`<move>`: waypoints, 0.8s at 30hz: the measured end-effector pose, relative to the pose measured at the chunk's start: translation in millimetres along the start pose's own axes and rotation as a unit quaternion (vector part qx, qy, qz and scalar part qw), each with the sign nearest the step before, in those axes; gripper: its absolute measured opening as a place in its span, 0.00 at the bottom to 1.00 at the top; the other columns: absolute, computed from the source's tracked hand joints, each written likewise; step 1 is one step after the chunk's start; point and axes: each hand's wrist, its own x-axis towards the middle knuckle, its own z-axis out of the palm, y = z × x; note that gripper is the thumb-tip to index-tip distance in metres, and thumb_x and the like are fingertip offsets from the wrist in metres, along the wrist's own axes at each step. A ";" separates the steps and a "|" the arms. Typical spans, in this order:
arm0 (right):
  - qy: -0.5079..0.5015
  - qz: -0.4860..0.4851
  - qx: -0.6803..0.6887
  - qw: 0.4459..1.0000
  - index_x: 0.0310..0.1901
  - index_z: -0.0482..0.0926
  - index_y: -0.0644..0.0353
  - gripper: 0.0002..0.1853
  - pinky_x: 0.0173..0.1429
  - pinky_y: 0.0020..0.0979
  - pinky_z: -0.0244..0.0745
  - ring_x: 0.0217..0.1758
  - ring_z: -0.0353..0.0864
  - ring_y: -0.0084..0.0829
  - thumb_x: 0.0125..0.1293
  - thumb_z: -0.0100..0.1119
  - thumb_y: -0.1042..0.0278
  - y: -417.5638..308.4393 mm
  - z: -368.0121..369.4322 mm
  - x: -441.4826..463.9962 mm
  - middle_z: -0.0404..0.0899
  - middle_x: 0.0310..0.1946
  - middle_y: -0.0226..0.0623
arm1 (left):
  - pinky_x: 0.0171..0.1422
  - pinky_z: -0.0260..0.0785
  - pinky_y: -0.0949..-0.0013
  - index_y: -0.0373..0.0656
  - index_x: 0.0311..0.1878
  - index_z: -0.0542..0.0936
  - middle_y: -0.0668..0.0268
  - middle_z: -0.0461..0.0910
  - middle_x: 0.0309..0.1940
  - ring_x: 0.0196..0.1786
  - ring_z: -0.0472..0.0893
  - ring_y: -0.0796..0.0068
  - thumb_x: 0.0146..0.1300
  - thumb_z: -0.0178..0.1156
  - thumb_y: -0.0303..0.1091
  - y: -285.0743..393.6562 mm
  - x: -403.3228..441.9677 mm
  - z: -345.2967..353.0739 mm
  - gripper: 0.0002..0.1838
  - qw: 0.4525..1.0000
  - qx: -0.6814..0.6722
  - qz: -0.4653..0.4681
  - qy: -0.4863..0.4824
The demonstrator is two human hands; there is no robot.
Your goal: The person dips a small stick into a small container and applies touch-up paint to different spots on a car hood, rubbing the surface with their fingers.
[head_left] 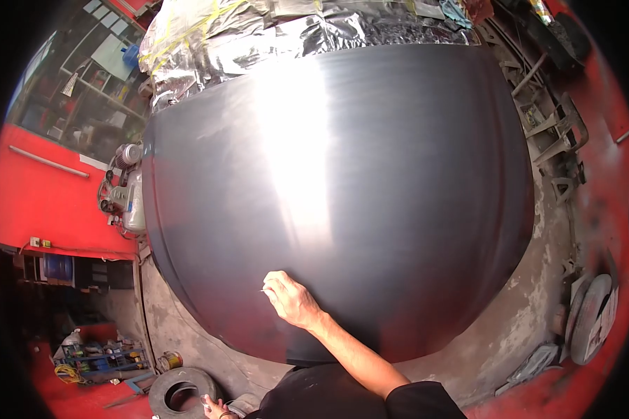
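Note:
A large dark grey car hood [412,174] fills the middle of the head view, with a bright reflection down its centre. My right hand [290,300] is over its near part, fingers curled together. A thin, pale edge sticks out at the left of these fingers; the rest of what they hold is hidden. At the bottom left, my left hand [215,407] is low beside a tyre [182,392], away from the hood. Its fingers are bent and partly cut off by the frame, and a dark band circles the wrist.
Silvery sheeting [258,45] with yellow tape covers the area beyond the hood. An air compressor [129,199] stands at the left. A cluttered rack [101,359] and a tin [169,360] are at the lower left. Metal parts [562,136] and wheel-like discs [594,318] line the right side.

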 end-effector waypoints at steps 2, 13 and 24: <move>-0.001 -0.001 -0.004 1.000 0.51 0.81 0.63 0.08 0.51 0.43 0.88 0.47 0.89 0.47 0.74 0.68 0.80 -0.3 1.4 -1.4 0.80 0.55 0.42 | 0.27 0.69 0.71 0.51 0.49 0.79 0.70 0.81 0.36 0.33 0.87 0.70 0.58 0.84 0.65 1.7 -13.1 -0.4 0.33 1.000 0.000 -0.023 0.006; -0.054 -0.005 -0.026 0.998 0.54 0.78 0.61 0.09 0.52 0.43 0.86 0.45 0.89 0.45 0.76 0.64 0.80 -3.5 3.5 -4.8 0.80 0.50 0.45 | 0.33 0.72 0.68 0.52 0.70 0.76 0.65 0.85 0.50 0.41 0.90 0.64 0.60 0.85 0.59 -107.9 -18.3 -48.0 0.42 0.996 -0.059 -0.065 0.006; -0.076 0.032 -0.022 0.996 0.47 0.78 0.59 0.02 0.50 0.40 0.81 0.41 0.83 0.39 0.77 0.59 0.76 0.1 11.9 -10.1 0.80 0.45 0.40 | 0.34 0.72 0.69 0.50 0.72 0.77 0.67 0.87 0.49 0.38 0.88 0.70 0.62 0.86 0.55 -168.8 -56.5 -120.3 0.41 0.995 -0.075 -0.067 0.018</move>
